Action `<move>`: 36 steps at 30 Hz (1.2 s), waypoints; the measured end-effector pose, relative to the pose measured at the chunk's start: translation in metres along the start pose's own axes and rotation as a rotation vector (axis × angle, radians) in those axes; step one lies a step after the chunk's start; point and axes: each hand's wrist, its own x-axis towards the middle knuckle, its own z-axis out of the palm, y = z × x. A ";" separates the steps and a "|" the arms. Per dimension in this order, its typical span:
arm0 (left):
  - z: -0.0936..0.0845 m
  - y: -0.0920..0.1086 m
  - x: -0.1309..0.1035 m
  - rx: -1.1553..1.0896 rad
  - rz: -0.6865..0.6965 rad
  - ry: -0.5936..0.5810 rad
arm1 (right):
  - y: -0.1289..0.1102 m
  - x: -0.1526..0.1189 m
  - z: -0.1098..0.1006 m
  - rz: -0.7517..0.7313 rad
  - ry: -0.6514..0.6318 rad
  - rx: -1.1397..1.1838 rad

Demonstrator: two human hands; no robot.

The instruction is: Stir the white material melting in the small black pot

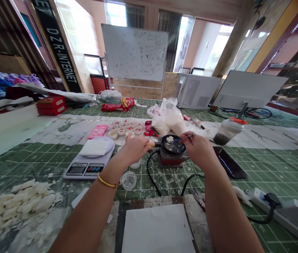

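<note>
My left hand (136, 149) is closed round the wooden handle (152, 144) of a small black pan (174, 147). The pan rests on a small dark red electric heater (171, 160). In the pan, left of its middle, lies a white lump (169, 140). My right hand (196, 147) pinches a thin blue tool (177, 140) whose end reaches into the pan beside the lump. A clear round cup (128, 180) stands on the green mat below my left hand.
A kitchen scale (91, 158) and small filled cups (121, 131) stand left. White bags (168, 117) sit behind the pan. Right are a phone (230, 162), a shaker bottle (229, 130) and a power strip (283, 214). White pieces (17, 202) lie front left; black cables curve before the heater.
</note>
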 end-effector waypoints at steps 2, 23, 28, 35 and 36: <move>0.000 0.000 0.000 -0.005 -0.004 -0.008 | 0.000 -0.001 -0.001 0.003 -0.034 -0.018; 0.002 0.000 0.000 0.021 0.029 0.011 | -0.001 -0.008 -0.006 -0.091 -0.089 -0.001; 0.000 0.001 0.000 0.026 0.034 0.005 | -0.001 -0.013 -0.013 -0.116 -0.102 0.002; 0.001 -0.001 0.000 0.007 0.033 0.004 | 0.001 -0.006 -0.007 -0.050 -0.086 -0.040; 0.001 -0.001 0.000 -0.002 0.034 -0.001 | 0.002 -0.006 -0.008 -0.041 -0.076 -0.067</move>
